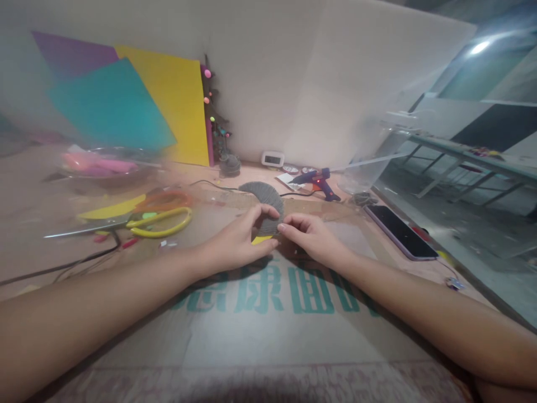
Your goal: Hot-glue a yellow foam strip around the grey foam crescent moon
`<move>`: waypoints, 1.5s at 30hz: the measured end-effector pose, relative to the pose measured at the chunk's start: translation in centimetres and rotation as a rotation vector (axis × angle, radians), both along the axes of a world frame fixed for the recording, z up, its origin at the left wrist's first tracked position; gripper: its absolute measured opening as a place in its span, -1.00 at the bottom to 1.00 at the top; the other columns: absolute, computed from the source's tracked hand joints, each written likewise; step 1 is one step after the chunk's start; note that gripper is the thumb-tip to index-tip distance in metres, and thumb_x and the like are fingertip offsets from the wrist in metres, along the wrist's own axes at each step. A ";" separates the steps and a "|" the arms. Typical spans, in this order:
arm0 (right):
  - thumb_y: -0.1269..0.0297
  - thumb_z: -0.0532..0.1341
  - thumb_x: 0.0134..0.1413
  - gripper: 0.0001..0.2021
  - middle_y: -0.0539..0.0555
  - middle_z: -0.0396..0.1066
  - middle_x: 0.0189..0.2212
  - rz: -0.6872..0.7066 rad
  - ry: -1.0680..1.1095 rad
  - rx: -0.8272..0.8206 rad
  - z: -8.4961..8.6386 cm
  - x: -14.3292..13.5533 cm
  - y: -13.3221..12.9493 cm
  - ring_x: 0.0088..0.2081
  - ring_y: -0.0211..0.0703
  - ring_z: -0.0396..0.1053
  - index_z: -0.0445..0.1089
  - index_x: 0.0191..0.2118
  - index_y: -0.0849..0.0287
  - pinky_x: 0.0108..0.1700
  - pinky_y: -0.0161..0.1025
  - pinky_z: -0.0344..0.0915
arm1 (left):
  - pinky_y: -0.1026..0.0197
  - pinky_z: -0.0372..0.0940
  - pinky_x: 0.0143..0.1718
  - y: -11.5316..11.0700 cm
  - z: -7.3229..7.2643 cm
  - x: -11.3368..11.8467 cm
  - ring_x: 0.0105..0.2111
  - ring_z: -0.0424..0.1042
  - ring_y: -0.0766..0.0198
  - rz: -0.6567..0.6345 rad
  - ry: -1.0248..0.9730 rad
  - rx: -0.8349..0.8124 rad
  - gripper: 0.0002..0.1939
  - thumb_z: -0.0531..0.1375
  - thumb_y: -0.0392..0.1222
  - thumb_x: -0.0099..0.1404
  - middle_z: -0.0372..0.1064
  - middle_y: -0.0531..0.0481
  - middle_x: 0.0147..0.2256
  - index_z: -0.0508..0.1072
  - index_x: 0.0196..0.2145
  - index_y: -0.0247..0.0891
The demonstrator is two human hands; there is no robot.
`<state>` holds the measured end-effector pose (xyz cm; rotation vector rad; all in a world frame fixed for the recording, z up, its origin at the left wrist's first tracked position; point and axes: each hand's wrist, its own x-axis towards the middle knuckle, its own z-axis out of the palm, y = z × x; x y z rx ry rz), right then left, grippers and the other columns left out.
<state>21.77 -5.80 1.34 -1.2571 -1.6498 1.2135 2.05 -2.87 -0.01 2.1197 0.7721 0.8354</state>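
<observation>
A grey crescent (265, 193) with fine ridges, looking wound with yarn, stands out beyond my fingers. My left hand (247, 235) is closed around its lower part, thumb below and fingers curled over. A bit of yellow (262, 239) shows between that thumb and fingers, at the crescent's lower end. My right hand (312, 238) is pinched, its thumb and forefinger tips at the crescent's right edge. Whatever lies in this pinch is too small to make out. Beneath both hands lies a cardboard sheet (235, 341) with green printed characters.
Yellow-handled scissors (161, 224) lie at left, near a clear bowl (146, 159) of pink items. Behind are a purple glue gun (316, 182) with a red light, a white digital clock (272, 159) and a small decorated tree (229, 162). A phone (400, 232) rests at right.
</observation>
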 end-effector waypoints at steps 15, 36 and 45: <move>0.05 0.25 0.04 -0.72 -0.06 0.29 -0.54 0.037 -0.011 0.097 -0.1 0.3 0.4 -0.54 -0.34 0.17 0.38 -0.31 0.19 -0.51 -0.35 0.11 | 0.32 0.08 -0.53 1.4 0.0 0.6 -0.55 0.17 0.41 0.122 -0.303 -0.253 -0.85 0.17 -0.13 0.26 0.20 0.14 -0.51 0.30 -0.27 -0.24; 0.13 0.22 0.13 -0.81 -0.01 0.34 -0.40 -0.133 -0.271 0.409 -0.2 0.5 0.3 -0.45 -0.30 0.22 0.35 -0.32 0.15 -0.38 -0.30 0.18 | 0.27 0.21 -0.34 1.6 -0.5 0.4 -0.36 0.32 0.33 0.136 -0.306 -0.157 -0.85 0.15 -0.13 0.29 0.31 0.04 -0.36 0.32 -0.23 -0.24; 0.24 0.24 0.14 -0.88 0.01 0.35 -0.36 -0.002 -0.327 0.517 -0.3 0.3 0.4 -0.34 -0.25 0.29 0.42 -0.37 0.15 -0.28 -0.27 0.20 | 0.24 0.26 -0.27 1.0 -0.1 0.4 -0.29 0.37 0.29 0.130 -0.238 -0.096 -0.85 0.14 -0.13 0.31 0.38 -0.01 -0.27 0.34 -0.21 -0.24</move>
